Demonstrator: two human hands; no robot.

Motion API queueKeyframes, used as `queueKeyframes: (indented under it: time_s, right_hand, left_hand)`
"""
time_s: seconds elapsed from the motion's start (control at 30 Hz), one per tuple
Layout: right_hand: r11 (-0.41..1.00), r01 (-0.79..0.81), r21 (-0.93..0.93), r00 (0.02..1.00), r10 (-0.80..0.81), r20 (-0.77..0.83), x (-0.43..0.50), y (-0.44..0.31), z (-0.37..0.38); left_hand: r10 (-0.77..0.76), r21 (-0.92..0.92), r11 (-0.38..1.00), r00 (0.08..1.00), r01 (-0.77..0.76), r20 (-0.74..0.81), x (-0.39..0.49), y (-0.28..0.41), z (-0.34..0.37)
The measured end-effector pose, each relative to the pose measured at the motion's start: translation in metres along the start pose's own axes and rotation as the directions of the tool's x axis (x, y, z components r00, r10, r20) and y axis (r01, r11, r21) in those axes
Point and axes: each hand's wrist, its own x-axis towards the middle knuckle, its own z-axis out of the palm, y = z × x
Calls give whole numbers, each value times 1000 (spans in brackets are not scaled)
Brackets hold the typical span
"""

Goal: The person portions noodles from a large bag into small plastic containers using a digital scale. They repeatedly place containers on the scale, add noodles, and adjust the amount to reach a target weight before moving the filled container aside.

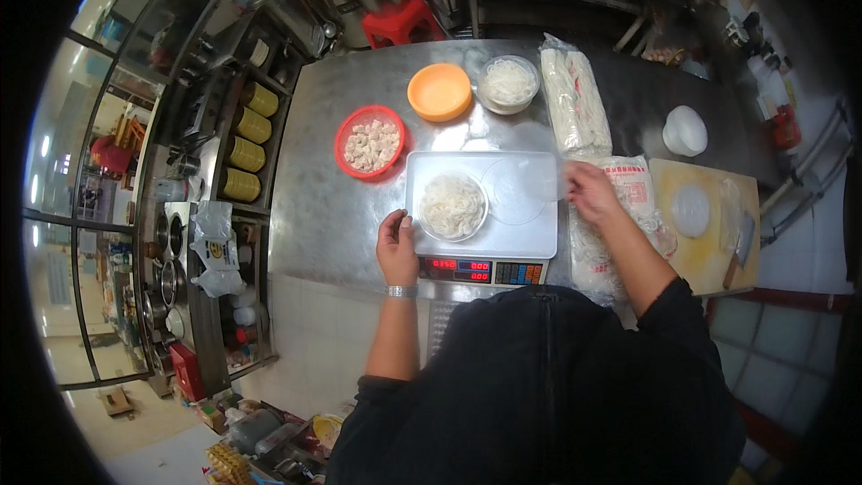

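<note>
On the pan of a digital scale [532, 246] sits a clear round plastic bowl of white noodles [452, 205]. My left hand [396, 246] is at the scale's left edge, fingers loosely curled and nothing seen in them; whether it touches the pan cannot be made out. Over the scale's right edge, my right hand [591, 192] pinches a blurred, translucent plastic lid [544, 178]. A thin circular outline shows on the pan beside the bowl. Beneath my right forearm lies a printed plastic bag of noodles [592, 256], partly hidden by the arm.
Beyond the scale stand a red basket of pale chunks [372, 145], an orange bowl [439, 91] and another clear noodle bowl [508, 84]. Bagged noodles [574, 101] lie farther right. White bowls [685, 131] stand near a cutting board [714, 269] holding plastic lids [690, 210] and a knife [741, 249].
</note>
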Motion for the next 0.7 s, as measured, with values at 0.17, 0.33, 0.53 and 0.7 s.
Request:
queueKeyframes:
  time_s: [0.17,0.33,0.53,0.7]
  right_hand:
    - [958,-184,-218,968,216,130,25,29,107]
    - [894,-95,-438,963,194,187,24,41,146]
    - [716,115,-689,976,46,211,16,45,152]
    - [505,297,-810,954,-132,268,14,49,154]
  left_hand:
    - [64,45,997,998,-64,2,0,-5,-10]
    - [43,137,990,999,-41,-18,-4,-13,-28]
    - [292,404,854,945,-327,145,-1,6,-10]
    - [361,658,370,754,-656,549,19,25,38]
